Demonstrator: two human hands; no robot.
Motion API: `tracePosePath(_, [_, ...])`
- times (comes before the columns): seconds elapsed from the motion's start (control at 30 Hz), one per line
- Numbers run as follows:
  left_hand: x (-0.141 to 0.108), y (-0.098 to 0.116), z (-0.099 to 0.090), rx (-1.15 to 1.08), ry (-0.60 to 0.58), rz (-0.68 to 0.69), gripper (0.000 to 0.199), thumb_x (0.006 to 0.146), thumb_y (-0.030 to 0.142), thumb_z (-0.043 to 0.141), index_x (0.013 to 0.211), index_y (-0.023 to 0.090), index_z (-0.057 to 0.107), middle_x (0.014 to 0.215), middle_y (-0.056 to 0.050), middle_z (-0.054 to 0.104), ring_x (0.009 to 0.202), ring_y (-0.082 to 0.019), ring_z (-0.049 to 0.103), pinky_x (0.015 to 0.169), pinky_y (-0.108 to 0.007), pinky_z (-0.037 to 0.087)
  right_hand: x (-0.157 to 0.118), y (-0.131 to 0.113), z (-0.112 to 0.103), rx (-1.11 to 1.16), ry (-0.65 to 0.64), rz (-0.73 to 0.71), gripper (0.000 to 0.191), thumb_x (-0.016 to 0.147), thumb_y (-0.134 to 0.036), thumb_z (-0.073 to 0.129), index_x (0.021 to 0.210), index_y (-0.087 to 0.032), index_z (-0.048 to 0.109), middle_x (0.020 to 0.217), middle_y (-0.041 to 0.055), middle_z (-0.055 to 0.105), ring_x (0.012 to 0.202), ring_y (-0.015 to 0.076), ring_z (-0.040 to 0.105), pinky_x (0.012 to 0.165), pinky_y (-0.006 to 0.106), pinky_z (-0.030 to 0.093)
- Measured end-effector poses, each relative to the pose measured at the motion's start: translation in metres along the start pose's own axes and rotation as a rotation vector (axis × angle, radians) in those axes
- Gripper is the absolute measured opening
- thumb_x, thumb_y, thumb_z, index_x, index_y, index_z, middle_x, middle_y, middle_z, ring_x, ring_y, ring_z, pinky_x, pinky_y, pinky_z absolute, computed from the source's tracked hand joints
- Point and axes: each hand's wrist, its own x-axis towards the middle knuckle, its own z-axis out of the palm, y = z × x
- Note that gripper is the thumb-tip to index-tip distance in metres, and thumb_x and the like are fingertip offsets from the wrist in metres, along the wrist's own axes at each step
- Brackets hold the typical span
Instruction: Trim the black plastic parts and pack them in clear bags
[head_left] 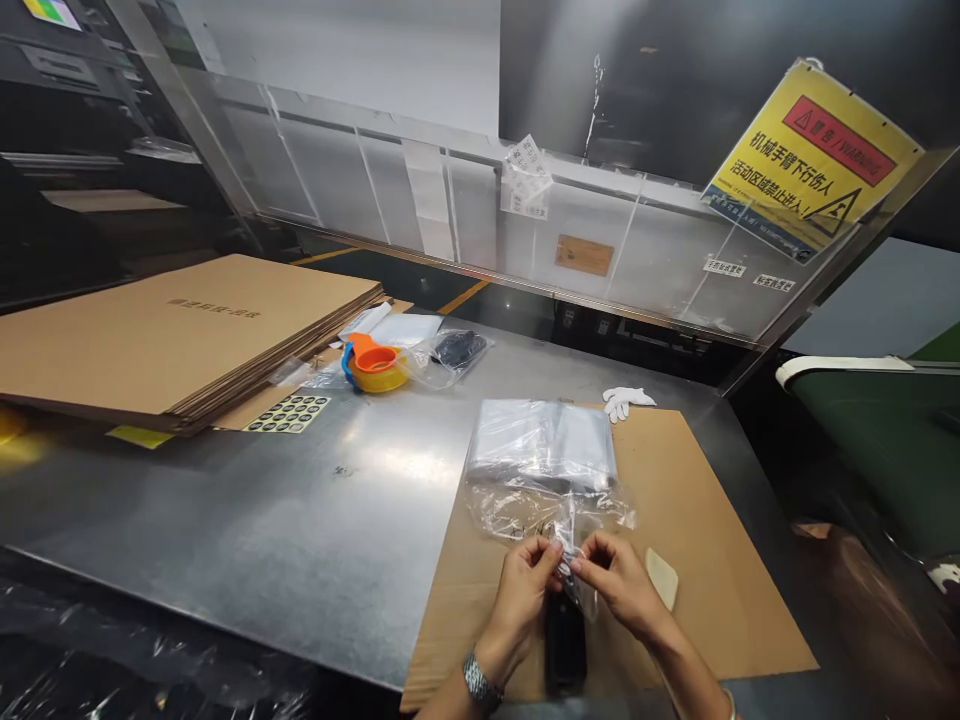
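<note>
Left hand [521, 590] and right hand [622, 585], both pinching clear film [568, 548] over near part of cardboard sheet [705, 500]. Black object [565, 640] lying at sheet's near edge, clear bags [540, 440] lying toward far edge. Fine fingertip work seemingly requiring light pinch.

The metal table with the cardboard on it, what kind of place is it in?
Probably a factory packing station: there's a stack of flattened cartons, a pile of clear plastic bags, and a yellow warning sign above.

Stacked cardboard [187, 330] at left, tape dispenser [377, 366], round black stickers [289, 413], white glove [627, 402], yellow warning sign [816, 160]
</note>
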Motion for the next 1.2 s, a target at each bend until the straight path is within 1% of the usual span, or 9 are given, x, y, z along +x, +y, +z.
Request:
tracePosePath(0.2, [0.002, -0.006, -0.008, -0.021, 0.051, 0.027, 0.034, 0.058, 0.04, 0.075, 0.069, 0.012, 0.058, 0.063, -0.002, 0.061, 0.058, -0.012, 0.057, 0.05, -0.02, 0.045, -0.003, 0.009, 0.004, 0.038, 0.042, 0.003, 0.027, 0.077, -0.042, 0.057, 0.068, -0.016, 0.056, 0.063, -0.0014, 0.054, 0.06, 0.0118, 0.05, 0.055, 0.021, 0.039])
tracePosePath(0.27, [0.005, -0.009, -0.009, -0.031, 0.072, 0.037, 0.035, 0.058, 0.04, 0.075, 0.07, 0.013, 0.058, 0.064, -0.001, 0.061, 0.059, -0.012, 0.058, 0.052, -0.02, 0.047, -0.003, 0.012, 0.009, 0.024, 0.097, 0.01, 0.029, 0.081, -0.044, 0.051, 0.082, -0.016, 0.06, 0.076, 0.002, 0.06, 0.067, 0.0136, 0.054, 0.059, 0.023, 0.041])
tracePosePath(0.37, [0.009, -0.009, -0.008, -0.039, 0.084, 0.046, 0.035, 0.057, 0.04, 0.075, 0.072, 0.013, 0.058, 0.064, -0.002, 0.062, 0.06, -0.012, 0.059, 0.055, -0.021, 0.048, 0.002, 0.021, 0.019, -0.015, 0.203, 0.048, 0.038, 0.088, -0.044, 0.037, 0.103, -0.015, 0.056, 0.091, 0.0066, 0.062, 0.075, 0.015, 0.057, 0.064, 0.026, 0.044])
tracePosePath(0.53, [0.02, -0.002, -0.005, -0.032, 0.083, 0.06, 0.034, 0.056, 0.037, 0.075, 0.073, 0.013, 0.057, 0.067, -0.005, 0.065, 0.057, -0.014, 0.061, 0.051, -0.023, 0.048, 0.023, 0.043, 0.025, -0.154, 0.164, 0.061, 0.026, 0.083, -0.039, 0.055, 0.087, -0.014, 0.059, 0.072, -0.0017, 0.059, 0.06, 0.0103, 0.056, 0.056, 0.024, 0.046])
tracePosePath(0.7, [0.028, 0.013, -0.027, -0.008, 0.254, 0.136, 0.029, 0.061, 0.032, 0.07, 0.076, 0.014, 0.054, 0.07, -0.006, 0.067, 0.055, -0.014, 0.061, 0.047, -0.022, 0.047, 0.04, 0.05, 0.011, -0.367, 0.213, 0.098, 0.023, 0.089, -0.033, 0.05, 0.097, -0.014, 0.058, 0.092, 0.0021, 0.061, 0.077, 0.0133, 0.059, 0.069, 0.031, 0.05])
tracePosePath(0.8, [0.023, 0.019, -0.043, -0.006, 0.355, 0.188, 0.028, 0.062, 0.031, 0.069, 0.078, 0.014, 0.054, 0.072, -0.007, 0.067, 0.057, -0.015, 0.062, 0.047, -0.022, 0.046, 0.044, 0.043, 0.018, -0.481, 0.147, 0.035, 0.021, 0.089, -0.031, 0.05, 0.102, -0.016, 0.057, 0.102, 0.0045, 0.059, 0.087, 0.0152, 0.059, 0.076, 0.036, 0.049])
tracePosePath(1.0, [-0.004, 0.018, -0.062, -0.02, 0.504, 0.29, 0.025, 0.065, 0.033, 0.067, 0.078, 0.015, 0.056, 0.065, 0.0, 0.064, 0.052, -0.008, 0.054, 0.047, -0.017, 0.042, 0.068, 0.017, 0.056, -0.599, -0.07, -0.16, 0.026, 0.088, -0.031, 0.051, 0.11, -0.017, 0.054, 0.113, 0.0063, 0.056, 0.096, 0.0182, 0.057, 0.082, 0.039, 0.048])
tracePosePath(1.1, [-0.018, 0.018, -0.074, -0.022, 0.527, 0.298, 0.025, 0.064, 0.035, 0.068, 0.076, 0.015, 0.056, 0.059, 0.002, 0.061, 0.047, -0.007, 0.049, 0.044, -0.016, 0.039, 0.078, 0.008, 0.063, -0.632, -0.108, -0.206, 0.033, 0.087, -0.031, 0.053, 0.117, -0.017, 0.05, 0.119, 0.0077, 0.052, 0.101, 0.0208, 0.055, 0.084, 0.042, 0.046])
tracePosePath(1.2, [-0.031, 0.019, -0.086, -0.015, 0.507, 0.26, 0.027, 0.062, 0.035, 0.069, 0.075, 0.016, 0.056, 0.051, 0.005, 0.057, 0.04, -0.006, 0.044, 0.037, -0.016, 0.034, 0.071, 0.004, 0.061, -0.663, -0.144, -0.226, 0.036, 0.087, -0.032, 0.053, 0.12, -0.018, 0.048, 0.125, 0.0083, 0.049, 0.107, 0.0226, 0.052, 0.088, 0.045, 0.044])
